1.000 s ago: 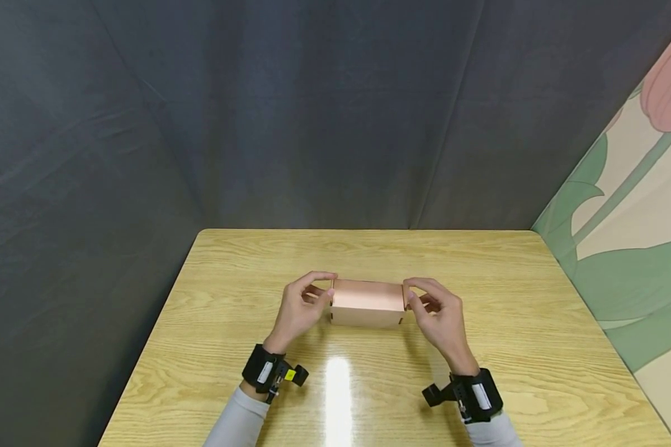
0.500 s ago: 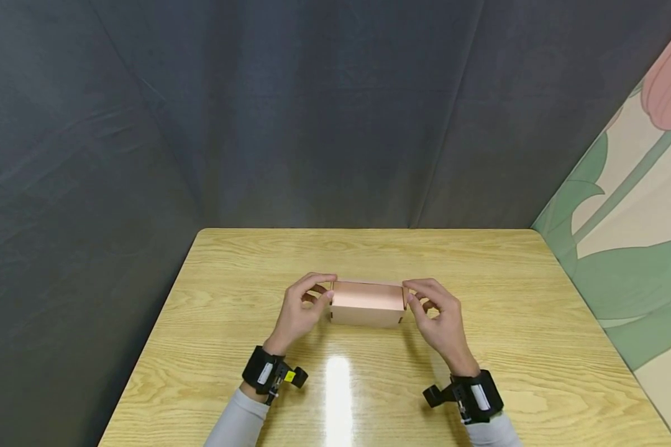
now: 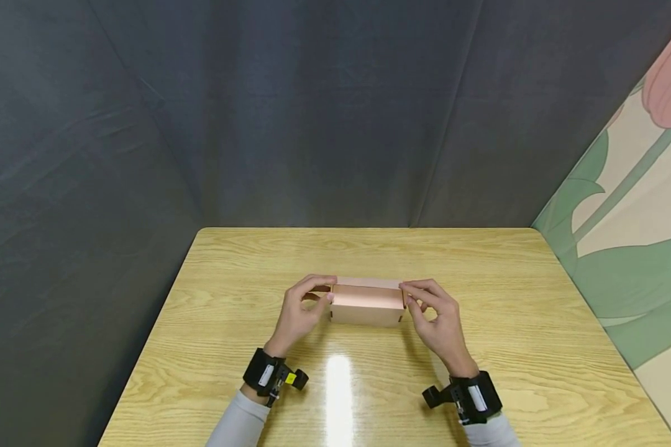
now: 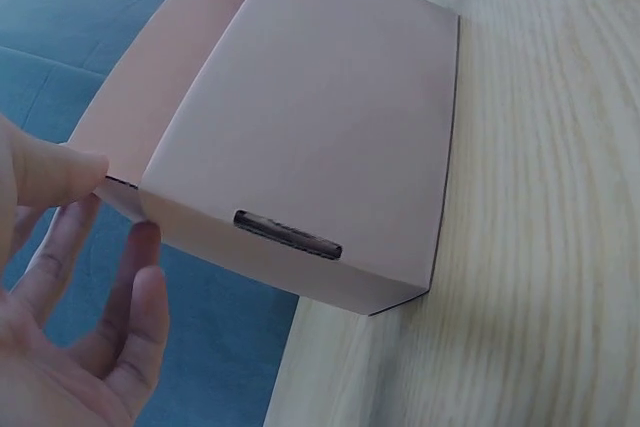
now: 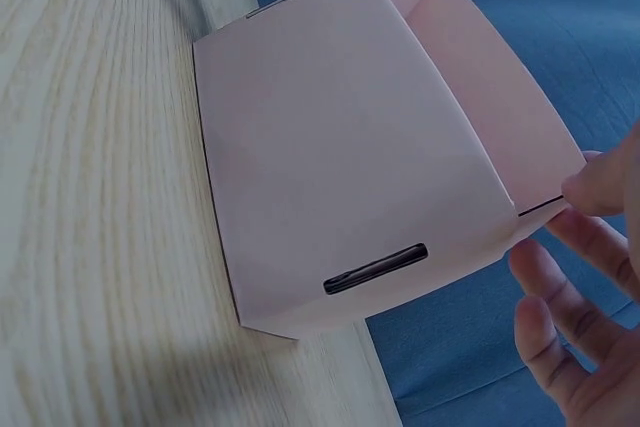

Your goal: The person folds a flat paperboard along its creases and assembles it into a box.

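Observation:
A small pinkish cardboard box (image 3: 366,315) rests on the table, its long front side facing me. My left hand (image 3: 299,313) pinches the upper left corner between thumb and fingers, and my right hand (image 3: 442,316) pinches the upper right corner in the same way. In the left wrist view a dark slot (image 4: 287,234) shows low on the box near its edge; a matching slot (image 5: 375,269) shows in the right wrist view. Behind the front wall, a panel (image 3: 369,282) rises as a pale strip along the far edge. The box's contents, if any, are hidden.
The wooden table (image 3: 229,261) has a bright light reflection (image 3: 338,397) in front of the box. A dark curtain (image 3: 324,124) hangs behind and to the left, and a floral fabric (image 3: 637,248) hangs at the right. Each wrist wears a black camera band (image 3: 475,397).
The pale strip along the box's far edge has grown wider as the rear panel tilts up. Both hands keep their pinch and have shifted only slightly; the box stays in place.

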